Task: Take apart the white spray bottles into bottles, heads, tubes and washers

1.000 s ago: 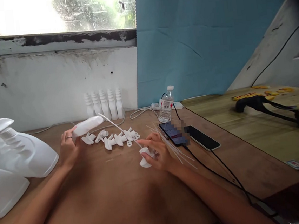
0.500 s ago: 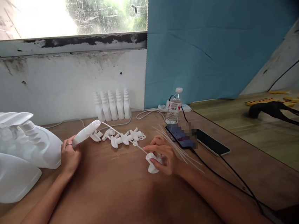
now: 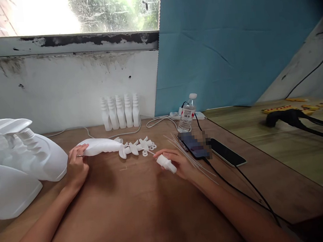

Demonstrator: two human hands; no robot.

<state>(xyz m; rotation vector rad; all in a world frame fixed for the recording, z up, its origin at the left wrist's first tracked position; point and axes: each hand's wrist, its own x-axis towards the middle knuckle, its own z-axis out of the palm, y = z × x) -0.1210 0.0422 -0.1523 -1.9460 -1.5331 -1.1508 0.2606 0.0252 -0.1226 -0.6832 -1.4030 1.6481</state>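
My left hand (image 3: 77, 165) holds a white bottle (image 3: 99, 146) by its base end, tilted nearly flat with its neck toward the right. In my right hand (image 3: 179, 163) is a white spray head (image 3: 166, 164), closed between the fingers. A thin tube (image 3: 147, 151) runs from it up and left toward the bottle's neck; whether it touches the neck I cannot tell. Several loose white spray heads (image 3: 134, 148) lie behind and between the hands, with small white rings (image 3: 144, 153) beside them.
Large white bottles (image 3: 49, 156) are at the left. Five-like small white bottles (image 3: 120, 113) stand against the wall. Thin tubes (image 3: 194, 159), a phone (image 3: 194, 146), another phone (image 3: 227, 152) with cables, and a water bottle (image 3: 187, 114) are at the right.
The bottle in my left hand has tipped from slanting upward to nearly flat. My right hand has turned the spray head, and the tube's end has come out of clear view near the neck.
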